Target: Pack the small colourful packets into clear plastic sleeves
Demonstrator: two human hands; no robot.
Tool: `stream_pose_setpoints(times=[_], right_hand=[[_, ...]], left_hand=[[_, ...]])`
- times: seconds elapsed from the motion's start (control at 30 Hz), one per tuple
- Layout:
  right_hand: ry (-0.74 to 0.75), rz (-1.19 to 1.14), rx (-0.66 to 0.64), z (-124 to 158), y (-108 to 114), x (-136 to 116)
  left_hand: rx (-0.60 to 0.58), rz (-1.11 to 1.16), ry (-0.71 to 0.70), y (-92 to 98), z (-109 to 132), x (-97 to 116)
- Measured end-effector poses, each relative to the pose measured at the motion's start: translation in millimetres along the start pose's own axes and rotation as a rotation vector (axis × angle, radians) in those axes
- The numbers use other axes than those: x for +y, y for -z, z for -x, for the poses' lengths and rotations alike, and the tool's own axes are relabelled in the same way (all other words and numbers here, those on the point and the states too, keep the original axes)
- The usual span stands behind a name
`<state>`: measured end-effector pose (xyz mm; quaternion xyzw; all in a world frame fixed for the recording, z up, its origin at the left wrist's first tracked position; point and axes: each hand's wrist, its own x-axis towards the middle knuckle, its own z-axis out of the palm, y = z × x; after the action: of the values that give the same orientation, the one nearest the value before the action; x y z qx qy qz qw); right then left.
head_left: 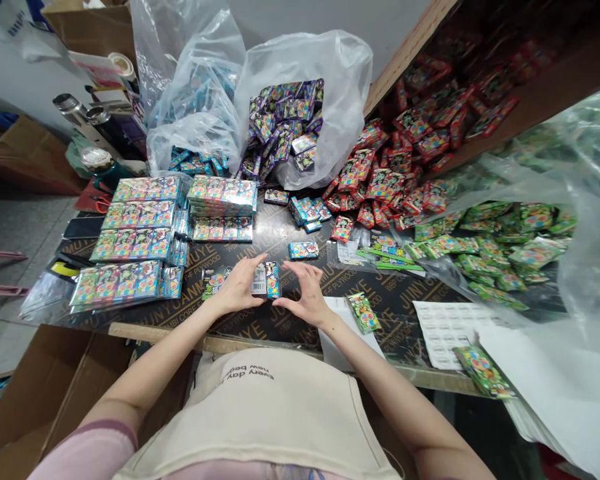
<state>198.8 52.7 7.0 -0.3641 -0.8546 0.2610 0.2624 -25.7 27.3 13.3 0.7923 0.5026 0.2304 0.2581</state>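
Observation:
Just in front of me on the dark table lies a small group of candy-style boxes [273, 280], a white barcode panel showing beside a blue side. My left hand [243, 285] curves around their left end, index finger at the far edge and thumb at the near edge. At the right end, my right hand [305, 290] is open, its thumb and fingers spread apart close to the boxes. A printed card [214, 281] lies partly under my left hand. Just beyond the hands sits a single blue box [303, 250].
Stacks of wrapped multi-packs [135, 227] stand on the left. Behind are plastic bags with blue boxes [197, 161] and purple boxes [285, 120]. Red boxes [390, 173] spill from a carton; green packets [495, 247] lie right. A label sheet [443, 333] lies near the front edge.

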Motion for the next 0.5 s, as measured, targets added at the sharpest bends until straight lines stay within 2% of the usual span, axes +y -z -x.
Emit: stream_pose_setpoints(times=[0.1, 0.17, 0.23, 0.37, 0.43, 0.5], right_hand=[[0.068, -0.06, -0.069, -18.4, -1.6, 1.9], [0.047, 0.001, -0.005, -51.4, -1.7, 12.5], [-0.03, 0.148, 0.101, -99.0, -2.0, 31.2], [-0.076, 0.469, -0.044, -193.9, -2.8, 75.3], [-0.115, 0.557, -0.108, -219.2, -3.2, 89.8], [-0.115, 0.588, -0.144, -223.8, -3.4, 95.8]], left_hand=[[0.028, 0.003, 0.03, 2.9, -0.7, -3.6], [0.006, -0.019, 0.042, 2.3, -1.9, -5.7], [-0.05, -0.076, 0.057, -1.6, -3.2, -6.7], [-0.196, -0.189, 0.064, -15.9, -2.7, -6.5], [-0.23, -0.207, 0.062, -22.0, -0.3, -7.0], [-0.21, -0.184, 0.07, -24.8, 1.6, -7.9]])
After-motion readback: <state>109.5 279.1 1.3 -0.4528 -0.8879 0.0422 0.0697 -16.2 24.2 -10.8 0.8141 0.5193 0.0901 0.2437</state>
